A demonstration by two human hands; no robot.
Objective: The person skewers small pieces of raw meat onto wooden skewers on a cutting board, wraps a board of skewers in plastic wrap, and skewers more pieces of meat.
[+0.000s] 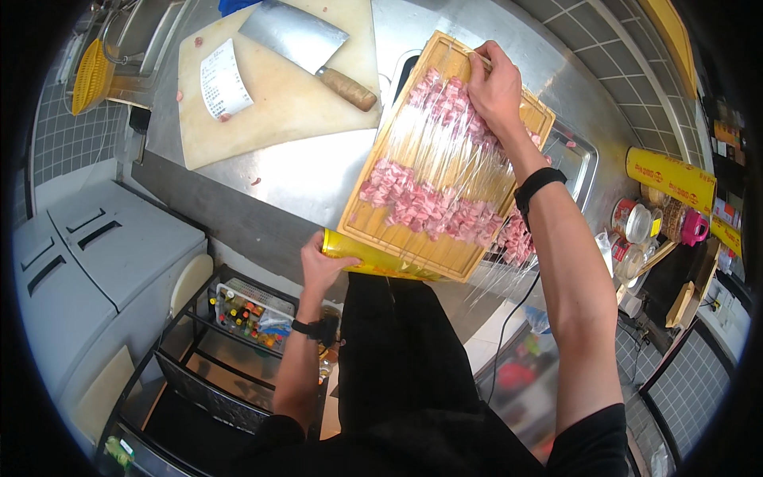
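Observation:
Two rows of raw meat skewers point(429, 206) lie on a grooved wooden board point(357, 220), under shiny clear cling film point(447, 149) stretched across them. My left hand point(319, 262) grips one end of a yellow cling film roll point(381, 256) at the near edge of the board, below the counter's front. At the board's far edge, my right hand point(498, 83) has its fingers curled on the film's edge, over the skewers; its fingertips are partly hidden. More skewered meat point(515, 238) shows to the right, partly hidden by my right forearm.
A cleaver point(298, 36) and a printed paper slip point(223, 80) lie on a white cutting board point(280, 119). A metal tray point(575, 155), lidded jars point(632, 220) and another yellow roll point(670, 179) are at right. A grey chest freezer point(125, 220) and a black rack point(197, 352) stand left.

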